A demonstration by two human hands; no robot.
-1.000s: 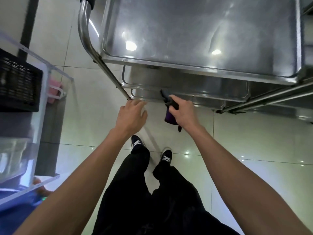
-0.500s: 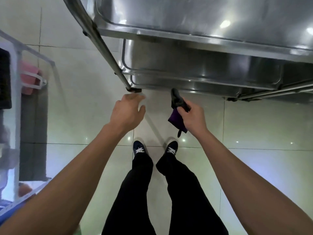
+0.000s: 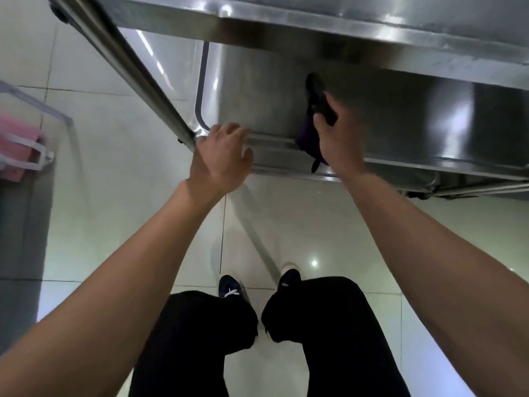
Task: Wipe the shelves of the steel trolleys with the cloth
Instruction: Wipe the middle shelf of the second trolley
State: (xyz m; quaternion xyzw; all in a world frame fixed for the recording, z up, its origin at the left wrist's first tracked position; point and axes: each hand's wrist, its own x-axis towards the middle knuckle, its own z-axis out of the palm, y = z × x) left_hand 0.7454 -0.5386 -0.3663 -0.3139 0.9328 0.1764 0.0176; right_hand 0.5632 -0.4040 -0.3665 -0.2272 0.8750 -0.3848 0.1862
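Observation:
A steel trolley fills the top of the view, its top shelf [image 3: 315, 21] overhanging a lower shelf [image 3: 257, 90]. My right hand [image 3: 337, 141] grips a dark purple cloth [image 3: 307, 137], bunched and sticking up past my fingers, and holds it over the lower shelf's near edge. My left hand [image 3: 220, 161] rests with curled fingers on the front rim of that lower shelf, right beside the trolley's slanting corner post [image 3: 137, 73]. How firmly the fingers wrap the rim is hidden.
Glossy pale floor tiles [image 3: 114, 196] lie below. A clear rack with a pink item [image 3: 17, 144] stands at the left edge. My legs in black trousers and dark shoes [image 3: 229, 287] stand close to the trolley's front.
I have bent lower and closer; the trolley's lower shelf now looms larger. My right hand moved the cloth forward over the lower shelf, and my left hand reached its front rim.

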